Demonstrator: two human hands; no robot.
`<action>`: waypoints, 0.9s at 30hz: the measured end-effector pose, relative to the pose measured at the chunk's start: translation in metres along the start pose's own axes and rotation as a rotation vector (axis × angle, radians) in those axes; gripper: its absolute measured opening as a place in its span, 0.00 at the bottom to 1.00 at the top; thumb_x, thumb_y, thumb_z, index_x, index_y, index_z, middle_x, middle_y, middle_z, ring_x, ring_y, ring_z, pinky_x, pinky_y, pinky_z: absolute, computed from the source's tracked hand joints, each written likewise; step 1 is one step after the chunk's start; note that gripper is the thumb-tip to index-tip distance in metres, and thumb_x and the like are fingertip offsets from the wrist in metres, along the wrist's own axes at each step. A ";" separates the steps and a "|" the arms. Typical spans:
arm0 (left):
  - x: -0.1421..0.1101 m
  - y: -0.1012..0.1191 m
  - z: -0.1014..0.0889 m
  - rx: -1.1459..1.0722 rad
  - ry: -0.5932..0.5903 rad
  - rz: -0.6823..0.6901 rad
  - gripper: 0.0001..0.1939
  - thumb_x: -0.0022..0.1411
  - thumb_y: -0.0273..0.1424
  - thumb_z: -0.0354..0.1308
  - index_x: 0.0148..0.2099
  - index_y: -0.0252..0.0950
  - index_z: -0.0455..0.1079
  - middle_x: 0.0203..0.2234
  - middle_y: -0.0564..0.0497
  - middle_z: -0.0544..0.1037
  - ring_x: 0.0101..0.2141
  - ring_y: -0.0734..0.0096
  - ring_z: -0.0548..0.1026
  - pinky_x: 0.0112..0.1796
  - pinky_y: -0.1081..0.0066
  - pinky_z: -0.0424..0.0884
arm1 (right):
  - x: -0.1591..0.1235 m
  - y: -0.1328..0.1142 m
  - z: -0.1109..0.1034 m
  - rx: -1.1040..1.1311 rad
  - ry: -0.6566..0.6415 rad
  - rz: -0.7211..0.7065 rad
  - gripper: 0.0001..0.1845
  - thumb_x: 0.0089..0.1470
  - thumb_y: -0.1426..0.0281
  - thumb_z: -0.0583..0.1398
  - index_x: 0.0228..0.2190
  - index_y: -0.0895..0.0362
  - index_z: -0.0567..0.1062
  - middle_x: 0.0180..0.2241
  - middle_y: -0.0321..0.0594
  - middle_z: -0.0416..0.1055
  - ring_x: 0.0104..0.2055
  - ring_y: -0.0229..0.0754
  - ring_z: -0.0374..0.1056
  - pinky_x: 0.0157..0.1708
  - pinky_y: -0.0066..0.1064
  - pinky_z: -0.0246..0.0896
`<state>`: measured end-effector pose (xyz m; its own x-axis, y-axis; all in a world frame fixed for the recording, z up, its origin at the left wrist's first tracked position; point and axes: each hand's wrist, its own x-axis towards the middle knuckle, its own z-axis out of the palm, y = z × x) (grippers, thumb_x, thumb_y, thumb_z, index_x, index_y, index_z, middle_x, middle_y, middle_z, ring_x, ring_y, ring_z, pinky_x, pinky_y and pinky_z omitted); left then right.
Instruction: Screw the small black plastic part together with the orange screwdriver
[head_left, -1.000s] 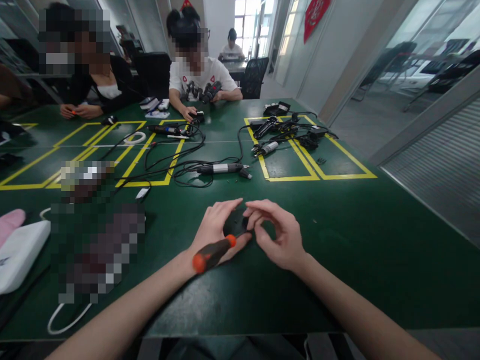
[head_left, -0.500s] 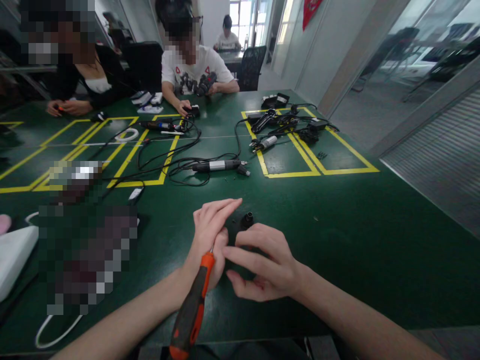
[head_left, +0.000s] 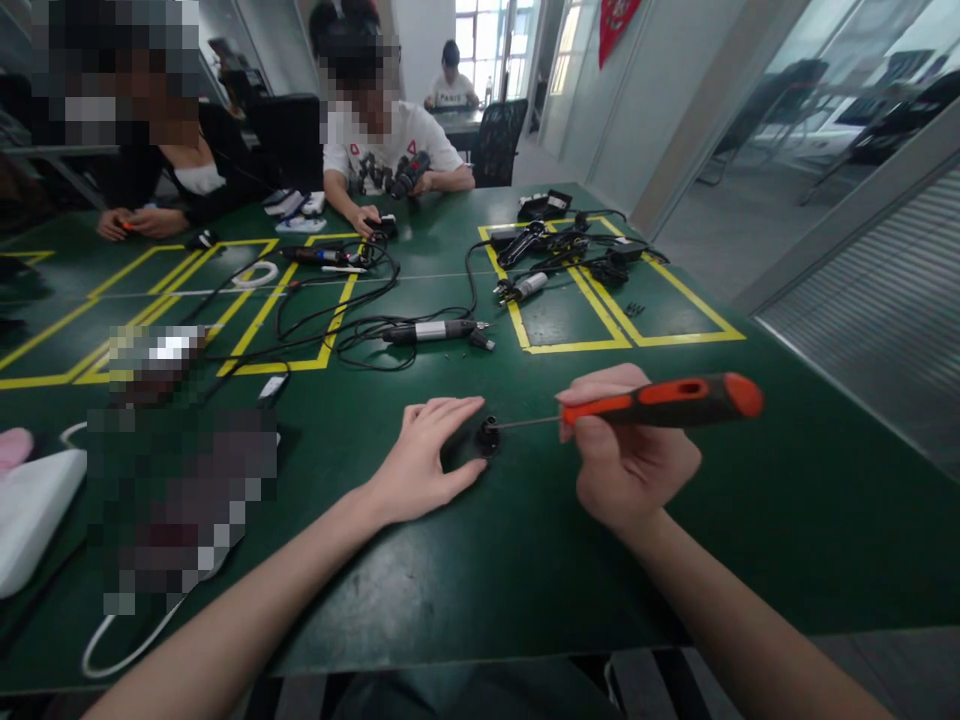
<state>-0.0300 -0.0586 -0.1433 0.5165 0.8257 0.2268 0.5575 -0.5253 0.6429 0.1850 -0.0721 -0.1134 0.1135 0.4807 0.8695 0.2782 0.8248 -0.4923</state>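
A screwdriver (head_left: 667, 401) with an orange and black handle lies nearly level in my right hand (head_left: 630, 455), gripped near the front of the handle. Its thin shaft points left, and the tip reaches the small black round part (head_left: 488, 437) on the green table. From what shows, I cannot tell whether the tip touches it. My left hand (head_left: 427, 455) is open just left of that part, with fingers and thumb spread to either side of it and nothing held.
Beyond my hands lies a grey and black pen-shaped power tool (head_left: 431, 331) with looping cables. Yellow tape (head_left: 577, 348) marks the green table (head_left: 787, 480). More tools and cables (head_left: 536, 245) sit farther back. A white box (head_left: 37, 520) is at left; co-workers sit across the table.
The screwdriver has passed from my left hand to my right hand and swung round to point left. My left hand has opened beside the black part.
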 end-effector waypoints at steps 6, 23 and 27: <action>0.006 -0.007 0.010 0.000 -0.052 -0.029 0.14 0.67 0.34 0.66 0.54 0.39 0.75 0.48 0.49 0.83 0.49 0.59 0.76 0.52 0.58 0.60 | -0.004 0.009 0.001 -0.047 -0.153 -0.007 0.05 0.60 0.74 0.64 0.38 0.54 0.79 0.31 0.39 0.78 0.29 0.41 0.72 0.28 0.33 0.68; 0.005 -0.008 0.012 0.024 -0.042 -0.010 0.15 0.69 0.35 0.65 0.56 0.40 0.75 0.46 0.49 0.82 0.48 0.60 0.75 0.50 0.59 0.61 | -0.005 0.011 0.004 -0.107 -0.189 0.053 0.04 0.62 0.71 0.62 0.36 0.54 0.79 0.31 0.37 0.79 0.30 0.41 0.74 0.30 0.33 0.71; 0.005 -0.006 0.011 0.026 -0.042 -0.008 0.15 0.69 0.35 0.63 0.56 0.40 0.75 0.45 0.49 0.82 0.48 0.60 0.75 0.50 0.59 0.62 | -0.003 0.009 0.004 -0.111 -0.203 0.053 0.05 0.62 0.71 0.61 0.35 0.54 0.78 0.31 0.38 0.79 0.30 0.42 0.75 0.31 0.34 0.71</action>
<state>-0.0236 -0.0533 -0.1545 0.5387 0.8207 0.1904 0.5781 -0.5245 0.6250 0.1836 -0.0646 -0.1208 -0.0601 0.5819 0.8110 0.3811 0.7643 -0.5201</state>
